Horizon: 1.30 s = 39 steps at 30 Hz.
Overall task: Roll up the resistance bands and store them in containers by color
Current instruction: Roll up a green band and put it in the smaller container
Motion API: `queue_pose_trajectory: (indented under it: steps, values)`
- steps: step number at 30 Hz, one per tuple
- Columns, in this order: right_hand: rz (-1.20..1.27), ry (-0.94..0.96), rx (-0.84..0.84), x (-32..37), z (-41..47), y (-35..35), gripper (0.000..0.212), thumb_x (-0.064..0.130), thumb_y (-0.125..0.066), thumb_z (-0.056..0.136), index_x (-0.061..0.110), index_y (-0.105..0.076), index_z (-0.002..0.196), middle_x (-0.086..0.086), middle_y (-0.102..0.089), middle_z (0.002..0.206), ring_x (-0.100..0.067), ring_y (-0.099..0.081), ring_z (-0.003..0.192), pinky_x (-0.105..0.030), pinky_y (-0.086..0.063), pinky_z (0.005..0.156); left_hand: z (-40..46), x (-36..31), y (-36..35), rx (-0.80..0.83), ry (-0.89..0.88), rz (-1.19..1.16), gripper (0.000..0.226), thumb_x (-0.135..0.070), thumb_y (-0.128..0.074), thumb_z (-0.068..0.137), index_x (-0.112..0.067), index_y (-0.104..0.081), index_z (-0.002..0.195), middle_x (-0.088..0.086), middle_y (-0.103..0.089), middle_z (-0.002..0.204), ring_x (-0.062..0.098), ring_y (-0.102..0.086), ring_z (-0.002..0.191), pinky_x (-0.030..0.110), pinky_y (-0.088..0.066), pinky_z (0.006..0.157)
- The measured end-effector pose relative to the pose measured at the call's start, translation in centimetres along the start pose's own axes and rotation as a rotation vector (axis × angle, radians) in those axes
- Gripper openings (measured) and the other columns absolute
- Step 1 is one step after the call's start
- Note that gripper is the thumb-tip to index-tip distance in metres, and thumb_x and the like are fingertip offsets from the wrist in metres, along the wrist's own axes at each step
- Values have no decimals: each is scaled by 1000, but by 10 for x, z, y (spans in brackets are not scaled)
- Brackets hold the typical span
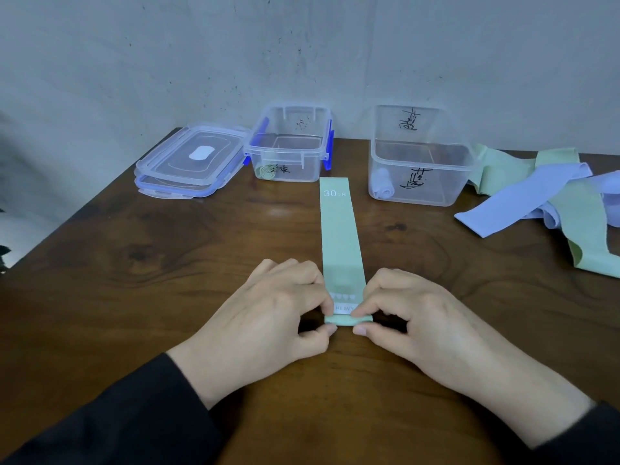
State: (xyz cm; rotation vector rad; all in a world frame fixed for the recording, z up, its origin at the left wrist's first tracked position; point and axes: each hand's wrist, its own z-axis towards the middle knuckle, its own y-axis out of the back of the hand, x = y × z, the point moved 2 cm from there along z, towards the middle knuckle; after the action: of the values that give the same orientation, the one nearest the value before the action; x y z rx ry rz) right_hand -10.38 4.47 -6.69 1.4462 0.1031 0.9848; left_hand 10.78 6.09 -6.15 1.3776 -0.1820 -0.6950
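We see a dark wooden table. On it lie a flat green band, two stacked lids, two clear containers, and a heap of loose bands at the right

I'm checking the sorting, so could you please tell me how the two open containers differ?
The left container has blue clips and holds a rolled green band; the right container shows no clips and holds a rolled blue band. The right container looks larger. Both are clear plastic, lidless, with handwritten labels.
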Motion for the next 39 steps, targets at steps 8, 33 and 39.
queue_pose_trajectory:
  steps: [8,33,39]
  values:
    - [-3,-13,-6,1,3,0,12,37,-61,94,33,-72,95,25,-54,89,-1,-54,91,-14,-44,78,1,1,-1,-24,8,15,17,-48,-56,88,-36,-66,94,-22,-50,97,3,-48,88,18,-34,80]
    - [-113,-53,-82,4,9,-3,27,47,-53,94,33,-66,112,22,-50,99,0,-50,92,-21,-50,79,8,7,-5,-67,50,-6,24,-47,-52,90,-35,-67,103,-22,-53,106,1,-48,97,29,-39,92]
    - [-116,-44,-76,4,15,-4,18,39,-57,96,30,-69,107,20,-50,99,-3,-50,94,-25,-51,80,10,8,-6,-74,40,-24,21,-45,-48,94,-36,-66,99,-22,-53,106,2,-48,101,29,-39,94]
